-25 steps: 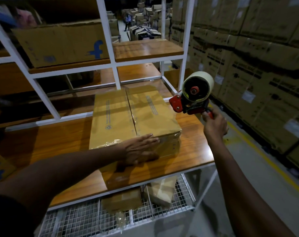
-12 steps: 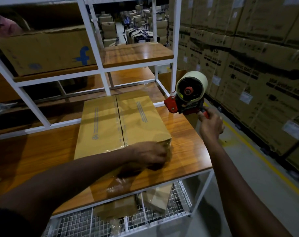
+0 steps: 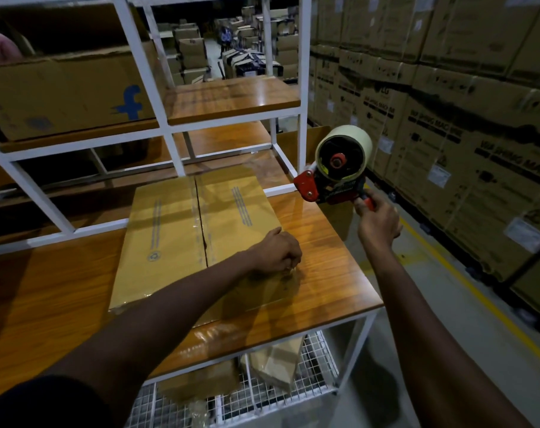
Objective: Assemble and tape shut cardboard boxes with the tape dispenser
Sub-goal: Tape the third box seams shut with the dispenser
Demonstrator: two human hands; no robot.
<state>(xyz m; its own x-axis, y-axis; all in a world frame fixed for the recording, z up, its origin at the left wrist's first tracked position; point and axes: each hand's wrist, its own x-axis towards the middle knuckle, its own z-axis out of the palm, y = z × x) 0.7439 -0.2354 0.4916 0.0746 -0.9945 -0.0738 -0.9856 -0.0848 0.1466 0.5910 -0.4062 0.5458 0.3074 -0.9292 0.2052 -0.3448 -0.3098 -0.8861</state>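
You stand at a wooden table (image 3: 324,273) set in a white metal frame (image 3: 145,97), in a dim warehouse. A closed cardboard box (image 3: 169,242) lies flat on the tabletop in front of you. Its two top flaps meet at a centre seam covered by a strip of clear tape. Your left hand (image 3: 276,251) rests on the box's near right corner, knuckles up, fingers curled together over the top edge. Whether they pinch anything cannot be told. Your right hand (image 3: 378,223) is raised off the table's right edge, fingers wrapped tightly round the handle of a red tape dispenser (image 3: 333,177). The dispenser is held in the air, apart from the box, and carries a pale tape roll (image 3: 355,140). A large carton with a blue letter f (image 3: 68,91) sits on a shelf to the upper left. Stacked printed cartons (image 3: 478,118) line the right side. A wire shelf (image 3: 293,393) below the table holds cardboard pieces.
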